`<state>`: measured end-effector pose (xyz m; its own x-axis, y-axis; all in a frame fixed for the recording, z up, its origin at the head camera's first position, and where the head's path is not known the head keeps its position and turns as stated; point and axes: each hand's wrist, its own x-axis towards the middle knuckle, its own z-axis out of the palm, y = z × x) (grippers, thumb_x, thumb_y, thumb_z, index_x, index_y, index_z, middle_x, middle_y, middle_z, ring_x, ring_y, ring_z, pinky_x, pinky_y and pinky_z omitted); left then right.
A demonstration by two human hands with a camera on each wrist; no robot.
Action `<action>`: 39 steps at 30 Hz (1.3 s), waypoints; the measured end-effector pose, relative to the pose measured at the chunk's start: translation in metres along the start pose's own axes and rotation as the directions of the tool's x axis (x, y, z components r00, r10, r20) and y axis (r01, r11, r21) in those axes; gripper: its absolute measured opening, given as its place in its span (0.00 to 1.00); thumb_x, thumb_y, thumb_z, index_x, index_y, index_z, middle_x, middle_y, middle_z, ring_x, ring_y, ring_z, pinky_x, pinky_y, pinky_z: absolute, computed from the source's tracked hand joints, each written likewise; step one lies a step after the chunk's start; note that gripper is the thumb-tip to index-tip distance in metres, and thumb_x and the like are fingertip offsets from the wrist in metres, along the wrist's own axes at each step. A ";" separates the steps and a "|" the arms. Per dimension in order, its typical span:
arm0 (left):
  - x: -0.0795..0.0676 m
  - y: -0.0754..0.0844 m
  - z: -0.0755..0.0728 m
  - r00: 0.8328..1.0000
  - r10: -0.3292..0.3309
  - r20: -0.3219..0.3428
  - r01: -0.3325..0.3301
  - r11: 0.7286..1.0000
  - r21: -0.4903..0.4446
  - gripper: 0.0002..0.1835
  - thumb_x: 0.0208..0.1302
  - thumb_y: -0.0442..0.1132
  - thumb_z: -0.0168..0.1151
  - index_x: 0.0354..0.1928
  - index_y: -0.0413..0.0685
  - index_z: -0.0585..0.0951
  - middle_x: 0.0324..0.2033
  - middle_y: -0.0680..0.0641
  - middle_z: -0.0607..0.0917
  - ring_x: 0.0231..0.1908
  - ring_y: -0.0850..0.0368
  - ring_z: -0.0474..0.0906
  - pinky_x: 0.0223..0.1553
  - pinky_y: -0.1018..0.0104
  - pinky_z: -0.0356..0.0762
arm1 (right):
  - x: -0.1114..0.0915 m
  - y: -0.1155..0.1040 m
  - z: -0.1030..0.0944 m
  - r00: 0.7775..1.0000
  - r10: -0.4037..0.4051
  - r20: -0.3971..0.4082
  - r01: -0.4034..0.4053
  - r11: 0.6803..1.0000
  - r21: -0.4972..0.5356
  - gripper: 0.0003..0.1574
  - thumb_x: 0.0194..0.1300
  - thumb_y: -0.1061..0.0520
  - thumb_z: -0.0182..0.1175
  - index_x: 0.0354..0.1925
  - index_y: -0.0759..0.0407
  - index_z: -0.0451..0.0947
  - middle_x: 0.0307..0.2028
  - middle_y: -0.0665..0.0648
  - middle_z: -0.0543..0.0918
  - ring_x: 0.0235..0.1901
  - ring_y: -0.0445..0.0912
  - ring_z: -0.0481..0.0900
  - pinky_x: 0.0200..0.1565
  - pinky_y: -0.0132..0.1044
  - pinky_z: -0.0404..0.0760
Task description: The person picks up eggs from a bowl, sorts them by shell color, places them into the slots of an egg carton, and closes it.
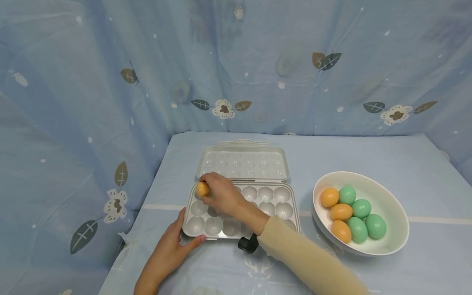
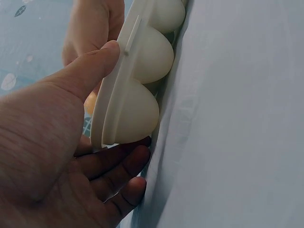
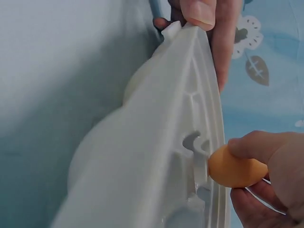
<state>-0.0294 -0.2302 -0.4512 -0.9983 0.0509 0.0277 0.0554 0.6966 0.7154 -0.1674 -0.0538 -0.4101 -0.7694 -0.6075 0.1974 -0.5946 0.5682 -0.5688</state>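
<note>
An orange, egg-shaped piece with a smooth surface [image 1: 203,189] was over the far left corner of a white plastic egg tray with rounded hollows [image 1: 274,201]; whether it touched the tray could not be told. The right hand [image 1: 223,194] pinched it between thumb and fingers, closed only to its width. The left hand [image 1: 173,246] gripped the tray's near left corner, thumb on the near rim and fingers spread around the left side. A pale, dimpled plastic lid [image 1: 243,162] lay open beyond the tray's far edge. Right of the tray, well apart from the left hand, a round white bowl [image 1: 392,209] held three orange eggs [image 1: 341,212] and four green eggs [image 1: 361,208].
</note>
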 end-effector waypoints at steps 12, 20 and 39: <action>0.000 0.002 0.000 0.999 -0.033 0.027 0.033 0.999 -0.001 0.59 0.64 0.61 0.71 0.82 0.39 0.49 0.73 0.32 0.67 0.71 0.35 0.68 0.67 0.35 0.69 | 0.002 0.005 0.023 1.000 -0.021 -0.008 0.020 0.997 -0.071 0.30 0.67 0.54 0.71 0.64 0.57 0.76 0.56 0.53 0.82 0.52 0.46 0.81 0.53 0.33 0.82; 0.000 0.002 0.001 0.999 -0.035 0.022 0.035 0.999 0.008 0.59 0.63 0.61 0.71 0.82 0.39 0.49 0.73 0.32 0.68 0.70 0.35 0.68 0.66 0.34 0.69 | 0.001 0.006 0.025 0.999 -0.027 -0.036 0.023 0.994 -0.108 0.29 0.68 0.51 0.72 0.63 0.56 0.76 0.55 0.53 0.82 0.52 0.46 0.80 0.53 0.33 0.82; 0.001 0.001 0.000 1.000 -0.012 0.001 0.012 0.999 0.041 0.57 0.63 0.60 0.72 0.81 0.38 0.52 0.71 0.31 0.70 0.69 0.32 0.69 0.65 0.32 0.69 | -0.011 -0.009 -0.009 0.995 -0.066 -0.074 0.060 0.995 -0.073 0.33 0.68 0.47 0.70 0.67 0.54 0.76 0.63 0.52 0.81 0.60 0.45 0.81 0.58 0.34 0.81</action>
<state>-0.0299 -0.2290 -0.4507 -0.9989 0.0435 0.0187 0.0444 0.7261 0.6861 -0.1559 -0.0472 -0.3998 -0.7438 -0.6010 0.2925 -0.6554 0.5698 -0.4957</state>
